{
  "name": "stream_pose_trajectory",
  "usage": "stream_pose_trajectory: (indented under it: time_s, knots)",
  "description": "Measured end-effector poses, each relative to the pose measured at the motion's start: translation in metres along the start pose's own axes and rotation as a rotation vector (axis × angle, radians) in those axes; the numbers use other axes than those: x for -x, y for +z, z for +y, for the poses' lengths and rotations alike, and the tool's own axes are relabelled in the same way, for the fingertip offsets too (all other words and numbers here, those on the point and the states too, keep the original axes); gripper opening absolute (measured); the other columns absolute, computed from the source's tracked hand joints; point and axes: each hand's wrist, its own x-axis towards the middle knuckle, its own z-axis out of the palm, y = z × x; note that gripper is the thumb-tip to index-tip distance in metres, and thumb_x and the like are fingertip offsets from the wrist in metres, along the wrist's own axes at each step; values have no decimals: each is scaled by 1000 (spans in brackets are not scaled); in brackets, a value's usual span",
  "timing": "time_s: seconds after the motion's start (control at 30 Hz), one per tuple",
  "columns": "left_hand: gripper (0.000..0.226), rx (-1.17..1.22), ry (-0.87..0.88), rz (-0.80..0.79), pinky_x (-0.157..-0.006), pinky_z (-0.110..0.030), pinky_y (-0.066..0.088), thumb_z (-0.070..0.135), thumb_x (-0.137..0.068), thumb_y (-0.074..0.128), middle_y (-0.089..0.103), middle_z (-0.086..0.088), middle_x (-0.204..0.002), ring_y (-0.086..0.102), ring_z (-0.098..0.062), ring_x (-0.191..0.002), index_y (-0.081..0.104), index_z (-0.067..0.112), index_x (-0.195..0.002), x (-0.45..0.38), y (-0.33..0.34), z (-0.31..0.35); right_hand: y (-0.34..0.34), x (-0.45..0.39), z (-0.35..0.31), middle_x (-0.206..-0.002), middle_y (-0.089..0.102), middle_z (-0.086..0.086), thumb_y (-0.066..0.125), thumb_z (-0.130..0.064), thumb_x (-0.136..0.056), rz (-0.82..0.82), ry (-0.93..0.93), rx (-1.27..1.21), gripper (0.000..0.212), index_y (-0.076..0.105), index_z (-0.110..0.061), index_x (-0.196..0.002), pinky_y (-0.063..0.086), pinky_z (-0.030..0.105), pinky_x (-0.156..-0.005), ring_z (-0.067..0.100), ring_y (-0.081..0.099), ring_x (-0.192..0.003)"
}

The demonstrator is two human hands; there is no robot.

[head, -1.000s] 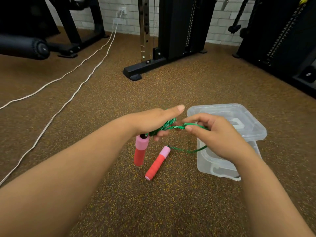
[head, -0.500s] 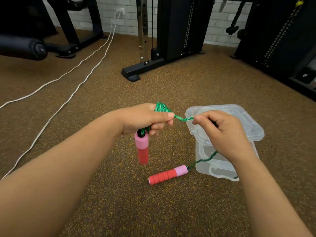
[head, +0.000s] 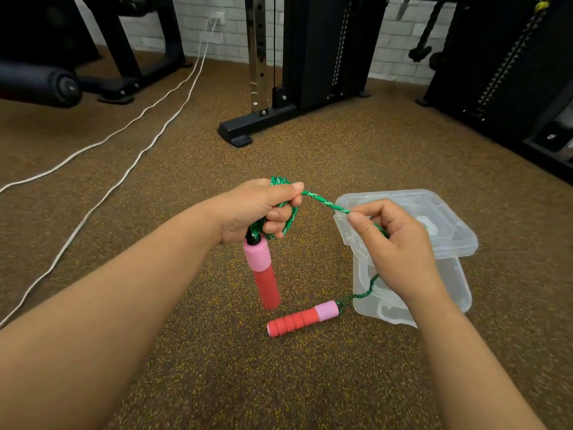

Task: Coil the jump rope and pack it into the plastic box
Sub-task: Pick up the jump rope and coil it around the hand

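Left hand (head: 257, 209) fingers (head: 279, 226) curled tight round green rope (head: 325, 203) coils; one handle (head: 263, 274) hangs below fist. Right hand (head: 400, 246) fingers (head: 356, 219) pinch rope strand just right of coils, short span taut between hands. Rope tail drops behind right hand to second handle (head: 302, 318) lying on floor (head: 201, 367), near side. Plastic box (head: 459, 287) right of it, lid (head: 449, 240) resting askew on top. Judgement: coiling mostly done; last length to wrap, then lid off, bundle in.
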Motion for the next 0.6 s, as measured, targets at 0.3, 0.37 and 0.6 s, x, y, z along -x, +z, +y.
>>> stream_pose_trajectory:
  time_s: [0.3, 0.37, 0.6]
  knots:
    - [29, 77, -105, -392, -45, -20, 39, 32, -89, 52, 32, 11, -31, 33, -4, -29, 67, 16, -69, 9, 20, -2, 21, 1, 9, -42, 45, -13, 48, -39, -96, 119, 79, 87, 31, 66, -26, -74, 27, 26, -48, 5, 37, -43]
    - [32, 251, -48, -338, -43, -19, 38, 34, -88, 49, 35, 10, -31, 33, -2, -27, 70, 14, -74, 7, 22, 0, 35, 7, 16, -44, 44, -9, 45, -39, -97, 52, 105, 89, 38, 62, -24, -67, 28, 29, -48, 5, 37, -41]
    - [44, 542, 21, 108, -49, -16, 42, 40, -97, 40, 75, 3, -75, 41, -3, -38, 60, 6, -116, -7, 21, 2, 55, 30, 25, -56, 50, -9, 31, -47, -95, -120, -22, 375, 39, 48, -26, -66, 34, 33, -56, 14, 50, -57]
